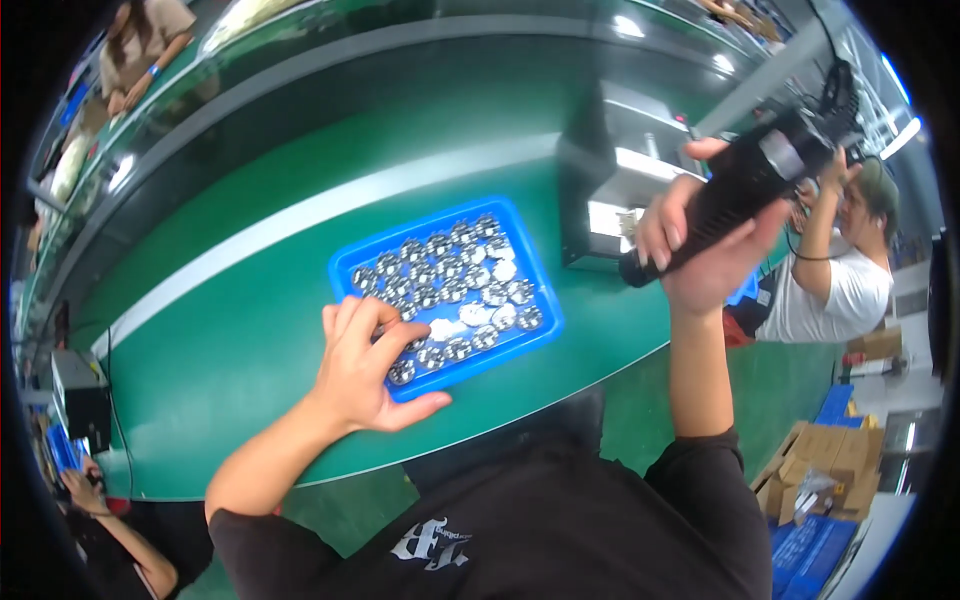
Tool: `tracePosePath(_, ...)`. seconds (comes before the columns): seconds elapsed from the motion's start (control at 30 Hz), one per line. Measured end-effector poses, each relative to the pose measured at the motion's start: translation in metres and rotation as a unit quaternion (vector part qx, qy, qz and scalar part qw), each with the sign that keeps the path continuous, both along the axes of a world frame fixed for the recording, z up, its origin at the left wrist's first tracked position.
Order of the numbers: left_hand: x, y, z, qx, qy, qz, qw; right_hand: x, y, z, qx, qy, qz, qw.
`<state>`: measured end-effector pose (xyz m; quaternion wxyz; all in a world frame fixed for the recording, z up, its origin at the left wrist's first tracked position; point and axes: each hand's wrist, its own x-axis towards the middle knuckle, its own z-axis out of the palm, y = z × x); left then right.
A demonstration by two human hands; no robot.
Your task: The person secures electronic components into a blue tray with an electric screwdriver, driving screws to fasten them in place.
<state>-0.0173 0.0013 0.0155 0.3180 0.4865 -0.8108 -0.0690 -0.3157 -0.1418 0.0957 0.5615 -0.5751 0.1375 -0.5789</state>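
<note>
Green table [240, 345], tray [480, 376] partly under left hand [362, 365]

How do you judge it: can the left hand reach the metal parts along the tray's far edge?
Probably yes. The left hand is at the near-left side of the blue tray, and nothing visible covers the metal parts along its far edge.
</note>
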Motion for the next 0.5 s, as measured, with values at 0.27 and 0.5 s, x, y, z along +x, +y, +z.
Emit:
tracePosePath(0.27, 0.007, 0.001, -0.005, 0.0, 0.023, -0.012, 1.0, 0.095, 0.046, -0.006, -0.009, 0.074, 0.178, 0.981)
tracePosePath(0.5, 0.007, -0.002, -0.007, 0.013, 0.033, -0.015, 0.999, 0.125, 0.041, -0.038, 0.059, 0.082, 0.186, 0.977)
